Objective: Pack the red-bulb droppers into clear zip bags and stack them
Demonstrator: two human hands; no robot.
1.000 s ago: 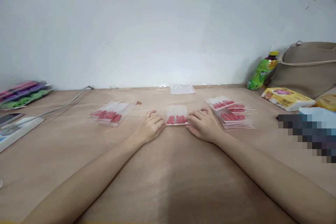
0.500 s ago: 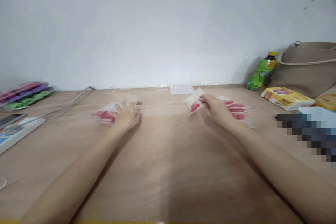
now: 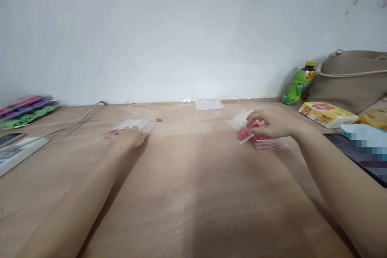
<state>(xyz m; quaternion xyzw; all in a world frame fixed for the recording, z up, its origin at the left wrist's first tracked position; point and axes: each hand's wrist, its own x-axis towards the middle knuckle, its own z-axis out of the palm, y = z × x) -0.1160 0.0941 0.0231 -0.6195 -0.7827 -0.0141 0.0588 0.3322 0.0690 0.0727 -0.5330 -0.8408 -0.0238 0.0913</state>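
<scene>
My left hand (image 3: 130, 137) lies over a stack of small clear zip bags (image 3: 136, 123) with red pieces inside. Its thumb is spread from the other fingers, which rest on the bags and partly hide them. On the right, my right hand (image 3: 269, 123) has its thumb and fingers closed at the edge of a small zip bag (image 3: 242, 132) with red pieces in it. That bag is tilted and overlaps a second pile of similar bags (image 3: 270, 144), partly under the hand.
A flat clear packet (image 3: 208, 105) lies by the wall. At right are a green bottle (image 3: 298, 84), a yellow tissue pack (image 3: 328, 113), a beige bag (image 3: 347, 76) and a dark, partly blurred device (image 3: 341, 145). A power strip (image 3: 26, 153), phone (image 3: 11, 139) and colourful packs (image 3: 27, 111) are left.
My right hand has moved right with the zip bag, bringing it onto the right pile. My left hand has lowered onto the left stack, shifting slightly left.
</scene>
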